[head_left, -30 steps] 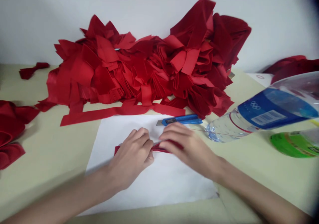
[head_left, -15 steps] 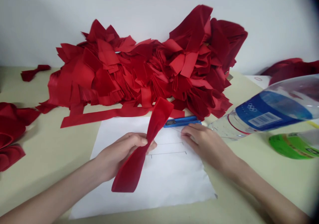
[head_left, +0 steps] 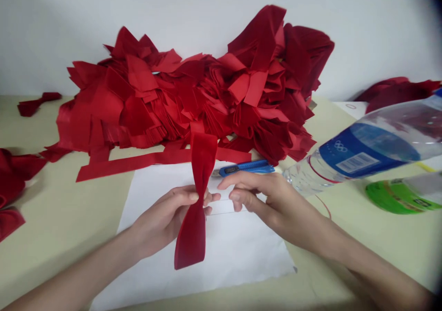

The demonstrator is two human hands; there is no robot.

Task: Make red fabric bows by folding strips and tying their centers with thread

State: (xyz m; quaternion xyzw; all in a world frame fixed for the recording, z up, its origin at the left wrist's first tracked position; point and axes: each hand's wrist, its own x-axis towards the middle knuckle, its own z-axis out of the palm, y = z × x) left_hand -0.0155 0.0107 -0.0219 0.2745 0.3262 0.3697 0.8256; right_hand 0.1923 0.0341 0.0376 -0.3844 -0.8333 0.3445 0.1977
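My left hand [head_left: 174, 214] pinches a red velvety fabric bow [head_left: 203, 159] at its gathered middle. The bow stands nearly upright, one loop up and one down. Just right of it, my right hand [head_left: 262, 196] reaches in with thumb and forefinger apart and curved; I see nothing between them. Both hands are above a white paper sheet [head_left: 235, 260] with ruled black lines. A blue utility knife [head_left: 247, 167] lies at the sheet's far edge, behind my right hand. A thin red thread [head_left: 325, 206] shows beside my right wrist.
A large heap of red fabric strips [head_left: 193, 99] fills the back of the table. On the right lie a clear bottle with a blue label [head_left: 362, 154] and a green-labelled container [head_left: 397, 198]. More red bows [head_left: 14, 173] sit at the left edge.
My right hand has moved left from beside the knife towards the bow, and its fingers have spread. The bow has turned more upright in my left hand. The red thread has come into view.
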